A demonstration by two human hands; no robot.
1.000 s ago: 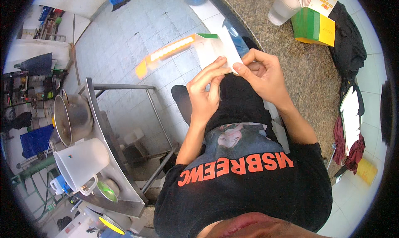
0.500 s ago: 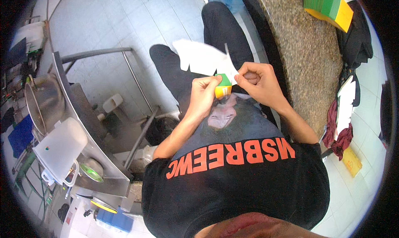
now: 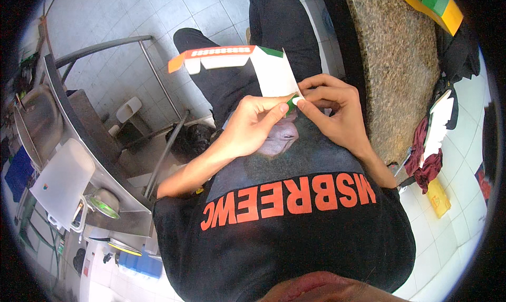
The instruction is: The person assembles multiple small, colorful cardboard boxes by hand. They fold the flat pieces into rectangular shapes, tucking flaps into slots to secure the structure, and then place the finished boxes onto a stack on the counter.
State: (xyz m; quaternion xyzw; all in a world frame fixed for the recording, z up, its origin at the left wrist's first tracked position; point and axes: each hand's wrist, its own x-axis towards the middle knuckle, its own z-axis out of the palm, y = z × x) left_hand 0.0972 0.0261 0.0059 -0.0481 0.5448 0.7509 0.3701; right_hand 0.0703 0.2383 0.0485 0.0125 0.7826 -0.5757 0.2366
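Observation:
A partly folded carton blank [image 3: 274, 75] is held up over my lap, its white inside facing up. Its long side panel bends off to the left and carries red, orange and green print. My left hand [image 3: 250, 125] pinches a small green end flap between thumb and fingers. From the other side, my right hand [image 3: 337, 109] is closed on the same end, its thumb pressing beside a white tab and its fingers curled behind the panel. Both hands' fingertips nearly meet there. The part of the carton under them is hidden.
A stack of green and yellow cartons [image 3: 435, 6] lies on the granite counter [image 3: 387, 75] at my right. Beyond it are white cut sheets [image 3: 438, 122], a dark red cloth [image 3: 429, 170] and a yellow packet [image 3: 440, 196]. Left stand a white plastic chair [image 3: 66, 178] and metal railing [image 3: 105, 46].
The carton has turned, so its long printed panel now shows at the left. My left hand now covers most of the green and yellow end. The view has shifted slightly.

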